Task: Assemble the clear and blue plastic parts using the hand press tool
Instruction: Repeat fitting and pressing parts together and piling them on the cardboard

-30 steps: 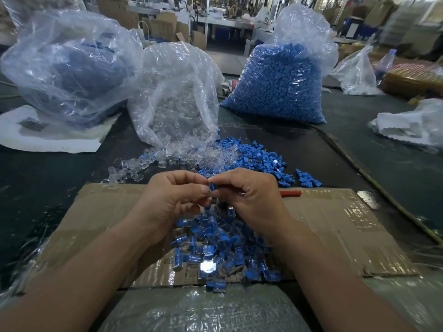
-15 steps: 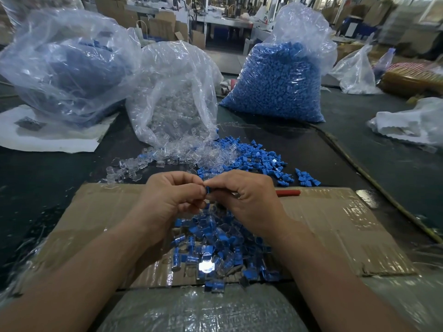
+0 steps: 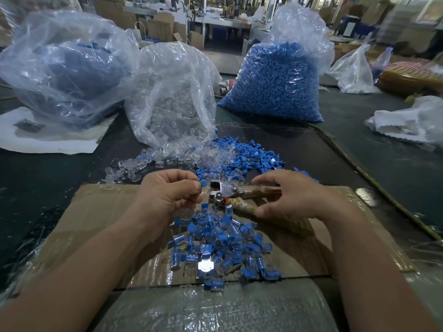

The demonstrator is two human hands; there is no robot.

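A cluttered workshop stretches behind a dark table point(image 3: 359, 144), on which a taped sheet of cardboard point(image 3: 100, 212) serves as the work mat. At 12 o'clock a bag of clear parts point(image 3: 172, 99) lies open toward the person, and at 1 o'clock stands a bag of blue parts point(image 3: 273, 82). Both feed a loose spill of parts point(image 3: 239, 156) just beyond the mat, within easy reach. A third bag point(image 3: 67, 68) sits at 10 o'clock.

The left hand point(image 3: 165, 195) has its fingers curled and pinches a small blue part point(image 3: 203, 183) at the fingertips, its end pointing at the metal head of the press tool point(image 3: 224, 191), probably for feeding in. Whether a clear piece is already on it is too small to tell.

The tool lies on the mat with its head at the centre and its handles running toward 3 o'clock. The right hand point(image 3: 294, 195) arches over those handles with thumb and fingers spread wide on either side. Whether it actually grips them cannot be told.

At 6 o'clock lies a heap of joined pieces point(image 3: 215, 240), likely dropped there as each one is finished.
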